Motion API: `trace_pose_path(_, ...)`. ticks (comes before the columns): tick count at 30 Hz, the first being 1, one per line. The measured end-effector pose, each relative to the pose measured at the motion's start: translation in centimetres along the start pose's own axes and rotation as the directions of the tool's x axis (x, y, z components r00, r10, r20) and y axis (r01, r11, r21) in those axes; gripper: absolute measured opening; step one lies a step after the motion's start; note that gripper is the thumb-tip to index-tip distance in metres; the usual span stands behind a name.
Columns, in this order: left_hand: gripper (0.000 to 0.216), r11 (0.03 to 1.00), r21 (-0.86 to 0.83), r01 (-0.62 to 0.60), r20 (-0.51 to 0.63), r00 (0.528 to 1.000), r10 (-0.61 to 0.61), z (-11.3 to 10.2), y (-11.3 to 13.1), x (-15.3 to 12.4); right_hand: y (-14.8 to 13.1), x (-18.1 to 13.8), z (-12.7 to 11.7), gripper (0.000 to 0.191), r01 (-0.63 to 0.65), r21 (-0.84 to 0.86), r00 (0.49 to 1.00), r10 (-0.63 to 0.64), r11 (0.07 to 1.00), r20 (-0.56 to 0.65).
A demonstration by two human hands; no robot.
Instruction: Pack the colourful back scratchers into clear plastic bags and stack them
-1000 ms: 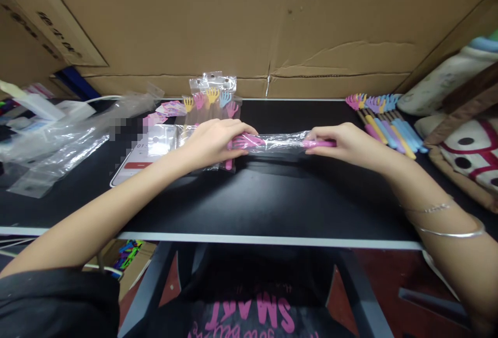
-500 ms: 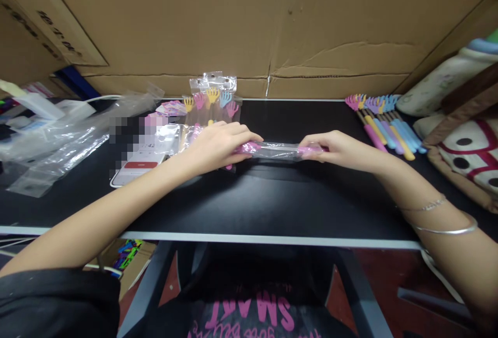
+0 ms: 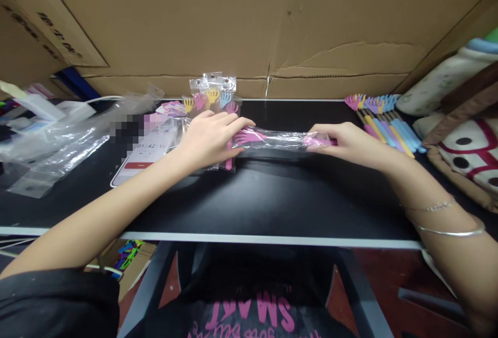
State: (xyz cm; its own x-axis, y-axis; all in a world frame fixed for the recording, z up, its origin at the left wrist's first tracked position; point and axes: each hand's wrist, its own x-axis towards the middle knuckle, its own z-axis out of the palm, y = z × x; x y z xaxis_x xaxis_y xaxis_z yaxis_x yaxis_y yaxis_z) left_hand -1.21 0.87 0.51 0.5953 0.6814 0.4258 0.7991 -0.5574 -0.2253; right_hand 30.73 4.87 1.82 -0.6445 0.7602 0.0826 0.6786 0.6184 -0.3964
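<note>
A pink back scratcher (image 3: 252,136) lies level above the desk inside a clear plastic sleeve (image 3: 288,139). Its hand-shaped head points left, where my left hand (image 3: 216,138) is closed around the sleeve. My right hand (image 3: 336,141) pinches the pink handle end through the plastic. Behind my left hand, several bagged back scratchers (image 3: 212,94) in yellow, pink and blue lie on the desk, partly covered by that hand. Several loose back scratchers (image 3: 389,128) rest to the right of my right hand.
A phone (image 3: 136,167) and a pile of clear plastic sleeves (image 3: 73,146) lie on the left of the black desk (image 3: 272,203). Small printed cards (image 3: 171,109) are behind the phone. Cardboard (image 3: 249,22) walls the back. A bag (image 3: 467,156) and a bottle (image 3: 439,79) stand at right.
Both hands have risen slightly, and my right hand has shifted right. More of the pink hand-shaped head now shows beside my left fingers.
</note>
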Motion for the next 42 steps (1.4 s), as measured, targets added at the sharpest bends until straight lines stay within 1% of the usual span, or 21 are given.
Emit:
trace_pose_path(2,0.039,1.000,-0.026,-0.004,0.010,1.000,0.004,0.0,0.0,0.0,0.1,0.0,0.0,0.039,0.018,0.031,1.000,-0.018,0.999,0.017)
trace_pose_path(5,0.039,0.997,-0.071,-0.040,0.049,0.998,0.043,0.1,0.3,-0.1,0.0,0.2,0.4,0.030,0.046,0.058,0.997,-0.049,0.997,0.051)
trace_pose_path(10,0.039,0.996,-0.077,-0.054,0.063,0.996,0.059,0.0,0.7,-0.1,-0.6,0.4,1.2,0.026,0.056,0.099,0.996,-0.063,0.993,0.064)
trace_pose_path(14,0.036,0.995,-0.093,-0.044,0.059,0.997,0.050,0.1,0.6,-0.1,-0.8,0.4,1.2,0.029,0.046,0.103,0.997,-0.053,0.994,0.061)
trace_pose_path(18,0.034,0.992,-0.124,-0.018,0.041,0.999,0.024,0.2,0.4,-0.1,-0.6,0.2,0.6,0.034,0.009,0.050,0.997,-0.012,0.999,0.071)
trace_pose_path(23,0.032,0.989,-0.146,0.016,0.070,0.998,-0.006,0.1,0.3,0.0,-0.1,-0.1,-0.2,0.035,-0.022,0.016,0.995,0.020,1.000,0.093)
trace_pose_path(27,0.033,0.990,-0.137,0.038,0.085,0.996,-0.026,-0.2,0.1,0.1,0.3,-0.3,-0.6,0.043,-0.022,0.042,0.992,0.016,0.999,0.123)
trace_pose_path(30,0.035,0.991,-0.126,0.050,0.099,0.994,-0.038,-0.3,0.0,0.2,0.3,-0.4,-0.9,0.042,0.009,0.085,0.997,-0.016,0.996,0.078)
trace_pose_path(34,0.038,0.991,-0.121,0.063,0.109,0.993,-0.050,-0.3,0.0,0.3,0.1,-0.3,-0.7,0.038,0.040,0.082,0.999,-0.038,0.996,-0.015)
trace_pose_path(42,0.038,0.992,-0.112,0.062,0.114,0.992,-0.049,-0.2,-0.1,0.2,0.4,0.4,1.0,0.038,0.065,0.137,0.998,-0.064,0.989,-0.011)
